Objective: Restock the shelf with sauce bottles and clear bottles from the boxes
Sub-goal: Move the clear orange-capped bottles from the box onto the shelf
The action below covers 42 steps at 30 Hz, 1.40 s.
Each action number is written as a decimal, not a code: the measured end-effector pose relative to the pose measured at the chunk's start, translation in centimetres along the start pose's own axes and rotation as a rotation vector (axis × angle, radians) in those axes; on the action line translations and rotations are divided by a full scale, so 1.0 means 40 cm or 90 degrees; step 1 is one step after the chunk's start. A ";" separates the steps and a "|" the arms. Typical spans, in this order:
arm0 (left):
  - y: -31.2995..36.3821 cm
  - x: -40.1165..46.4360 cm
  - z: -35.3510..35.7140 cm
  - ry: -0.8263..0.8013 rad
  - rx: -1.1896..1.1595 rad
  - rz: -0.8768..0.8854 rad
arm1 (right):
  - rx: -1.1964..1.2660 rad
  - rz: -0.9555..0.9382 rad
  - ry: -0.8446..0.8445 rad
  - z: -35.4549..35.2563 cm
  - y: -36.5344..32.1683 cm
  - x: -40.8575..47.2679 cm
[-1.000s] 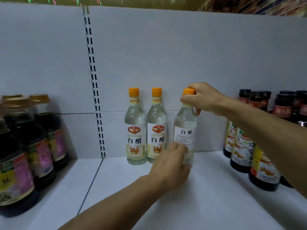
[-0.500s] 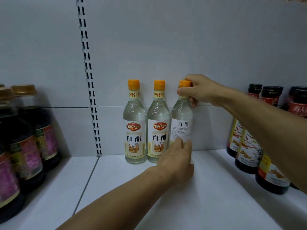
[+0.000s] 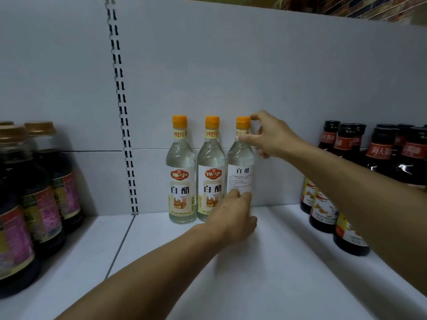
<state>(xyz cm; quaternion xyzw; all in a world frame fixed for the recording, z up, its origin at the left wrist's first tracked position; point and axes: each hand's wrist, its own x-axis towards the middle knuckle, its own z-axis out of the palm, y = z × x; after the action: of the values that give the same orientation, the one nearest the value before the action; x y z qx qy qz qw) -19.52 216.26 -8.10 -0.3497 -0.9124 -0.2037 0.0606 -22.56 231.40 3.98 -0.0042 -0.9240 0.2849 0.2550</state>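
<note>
Three clear bottles are standing upright in a row against the back panel of the white shelf (image 3: 288,262). The right hand (image 3: 271,135) is pinching the neck of the rightmost clear bottle (image 3: 240,162), just under its orange cap (image 3: 243,122). The left hand (image 3: 233,215) is wrapping around that bottle's base. Dark sauce bottles (image 3: 323,204) are standing at right, well apart; larger dark bottles (image 3: 34,192) at left.

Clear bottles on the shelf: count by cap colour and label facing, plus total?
Orange caps: 3
Front label facing out: 2, the left clear bottle and the middle clear bottle
Back label facing out: 1, the right clear bottle, with both hands on it
Total clear bottles: 3
</note>
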 end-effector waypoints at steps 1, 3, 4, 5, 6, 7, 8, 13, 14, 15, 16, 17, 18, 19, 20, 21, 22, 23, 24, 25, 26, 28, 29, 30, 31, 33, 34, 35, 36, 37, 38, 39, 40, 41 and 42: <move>0.005 -0.007 -0.006 0.007 -0.005 -0.009 | -0.010 0.005 0.004 -0.002 -0.001 -0.013; 0.019 -0.023 -0.017 0.025 -0.006 -0.020 | -0.017 0.009 0.010 -0.011 -0.004 -0.041; 0.028 -0.034 -0.021 0.035 -0.006 -0.023 | -0.020 0.009 0.011 -0.017 -0.005 -0.058; 0.038 -0.045 -0.025 0.045 -0.004 -0.024 | -0.021 0.007 0.011 -0.024 -0.006 -0.073; 0.057 -0.067 -0.030 0.054 -0.004 -0.028 | -0.022 0.002 0.008 -0.035 -0.007 -0.100; 0.062 -0.072 -0.033 0.061 -0.006 -0.026 | -0.023 0.000 0.006 -0.038 -0.006 -0.108; 0.070 -0.081 -0.035 0.067 -0.008 -0.024 | -0.024 0.000 0.006 -0.042 -0.007 -0.120; 0.144 -0.161 -0.038 0.111 -0.004 -0.010 | -0.032 -0.022 0.004 -0.089 -0.007 -0.215; 0.160 -0.179 -0.039 0.119 -0.007 -0.008 | -0.032 -0.030 0.002 -0.101 -0.007 -0.239; 0.180 -0.200 -0.039 0.125 -0.013 -0.007 | -0.027 -0.038 -0.001 -0.114 -0.007 -0.267; 0.194 -0.215 -0.039 0.129 -0.020 -0.005 | -0.020 -0.045 -0.004 -0.124 -0.008 -0.290; 0.213 -0.235 -0.039 0.137 -0.026 -0.006 | -0.014 -0.053 -0.008 -0.137 -0.008 -0.318; 0.231 -0.254 -0.039 0.144 -0.033 -0.009 | -0.012 -0.064 -0.012 -0.148 -0.008 -0.346; 0.247 -0.271 -0.039 0.154 -0.040 -0.013 | -0.011 -0.074 -0.015 -0.158 -0.009 -0.374; 0.261 -0.286 -0.039 0.163 -0.044 -0.018 | -0.011 -0.084 -0.017 -0.167 -0.010 -0.399; 0.279 -0.305 -0.039 0.171 -0.047 -0.024 | -0.010 -0.093 -0.021 -0.176 -0.012 -0.427; 0.297 -0.326 -0.039 0.176 -0.048 -0.029 | -0.013 -0.102 -0.022 -0.186 -0.014 -0.455; 0.310 -0.340 -0.038 0.180 -0.049 -0.032 | -0.015 -0.109 -0.020 -0.192 -0.016 -0.476; 0.325 -0.356 -0.037 0.183 -0.051 -0.036 | -0.016 -0.117 -0.015 -0.201 -0.019 -0.500; 0.338 -0.370 -0.036 0.186 -0.055 -0.040 | -0.018 -0.126 -0.010 -0.208 -0.022 -0.521; 0.352 -0.385 -0.035 0.188 -0.060 -0.042 | -0.022 -0.136 -0.007 -0.216 -0.025 -0.544; 0.377 -0.412 -0.037 0.188 -0.074 -0.046 | -0.031 -0.158 -0.008 -0.231 -0.030 -0.588; 0.388 -0.425 -0.038 0.188 -0.084 -0.050 | -0.029 -0.167 -0.009 -0.238 -0.033 -0.609; 0.398 -0.438 -0.038 0.187 -0.095 -0.052 | -0.023 -0.172 -0.010 -0.245 -0.037 -0.631; 0.405 -0.448 -0.040 0.185 -0.103 -0.055 | -0.015 -0.174 -0.012 -0.250 -0.042 -0.649; 0.421 -0.474 -0.042 0.189 -0.106 -0.048 | -0.014 -0.184 -0.024 -0.258 -0.055 -0.688; 0.427 -0.487 -0.040 0.194 -0.100 -0.037 | -0.023 -0.192 -0.032 -0.261 -0.062 -0.708; 0.431 -0.499 -0.039 0.197 -0.095 -0.027 | -0.029 -0.198 -0.038 -0.263 -0.068 -0.725; 0.435 -0.512 -0.038 0.198 -0.093 -0.018 | -0.029 -0.201 -0.046 -0.264 -0.074 -0.741; 0.438 -0.526 -0.037 0.193 -0.097 -0.015 | -0.024 -0.202 -0.054 -0.263 -0.080 -0.755; 0.440 -0.539 -0.036 0.183 -0.101 -0.015 | -0.018 -0.201 -0.062 -0.261 -0.084 -0.768; 0.440 -0.551 -0.035 0.172 -0.104 -0.017 | -0.016 -0.199 -0.069 -0.257 -0.088 -0.781; 0.438 -0.565 -0.033 0.165 -0.106 -0.017 | -0.015 -0.196 -0.076 -0.250 -0.092 -0.794; 0.438 -0.575 -0.030 0.159 -0.109 -0.015 | -0.013 -0.192 -0.084 -0.242 -0.094 -0.805; 0.432 -0.590 -0.028 0.149 -0.115 -0.015 | -0.009 -0.185 -0.093 -0.229 -0.099 -0.819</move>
<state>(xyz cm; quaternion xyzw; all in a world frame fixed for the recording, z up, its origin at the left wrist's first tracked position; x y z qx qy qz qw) 9.54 212.93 -7.37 -0.3171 -0.8811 -0.3249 0.1323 10.82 227.88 -2.83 0.1485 -0.9330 0.2378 0.2258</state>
